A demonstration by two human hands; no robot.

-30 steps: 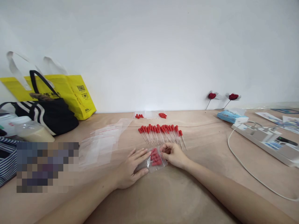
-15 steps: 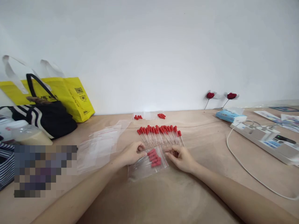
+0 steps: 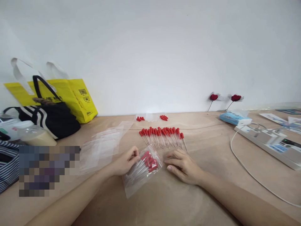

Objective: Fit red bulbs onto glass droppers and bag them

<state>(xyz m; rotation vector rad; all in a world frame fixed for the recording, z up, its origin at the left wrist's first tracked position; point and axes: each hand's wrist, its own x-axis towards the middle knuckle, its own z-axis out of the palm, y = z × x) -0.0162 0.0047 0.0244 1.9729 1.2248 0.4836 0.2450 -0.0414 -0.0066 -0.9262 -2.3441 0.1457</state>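
Seemingly, the bag [image 3: 130,187] of droppers [image 3: 150,162] is pinched at one edge by the left hand [image 3: 127,161]; the right hand [image 3: 184,166] is held open, fingers slightly bent, beside it.

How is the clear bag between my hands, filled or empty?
Filled: red-topped tubes show through the clear bag, with their red ends toward the right hand.

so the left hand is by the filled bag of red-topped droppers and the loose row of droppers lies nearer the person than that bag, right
Not quite: in the head view, the loose row of droppers lies beyond the filled bag. The left hand is by it.
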